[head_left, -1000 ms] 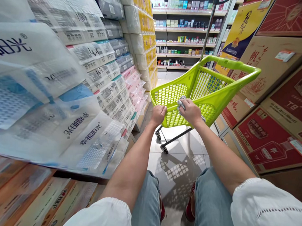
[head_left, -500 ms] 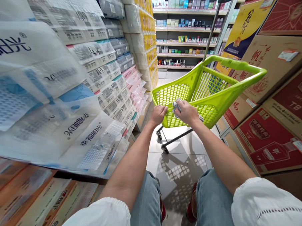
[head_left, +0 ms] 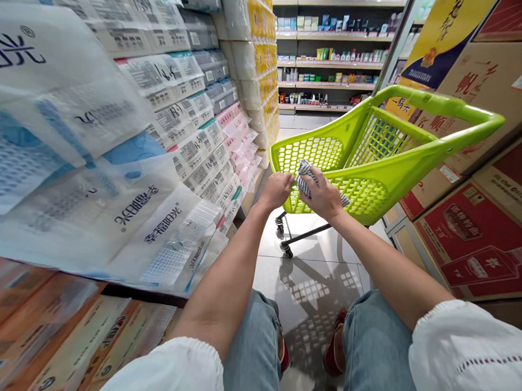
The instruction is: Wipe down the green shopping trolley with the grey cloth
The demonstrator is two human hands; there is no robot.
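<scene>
A lime-green plastic shopping cart (head_left: 418, 153) with lattice sides stands before me, its handle pointing to the right. Closed around the near corner of its rim is my left hand (head_left: 277, 190). My right hand (head_left: 324, 195) is bunched on a grey-and-white striped cloth (head_left: 304, 173) and presses it to the cart's near side, just right of the left hand. A loose end of the cloth hangs out below the wrist. The cart's basket floor is mostly hidden by its near wall.
Plastic-wrapped tissue packs (head_left: 143, 213) are stacked along the left. Red and brown cartons (head_left: 471, 228) line the right, close to the cart handle. Shelves of small bottles and boxes (head_left: 336, 63) stand at the far end. Pale tiled floor (head_left: 310, 267) lies below.
The cart's handle end has swung right and nearer in view. My right hand has shifted slightly on the cart's side with the cloth. My left hand keeps its hold on the rim.
</scene>
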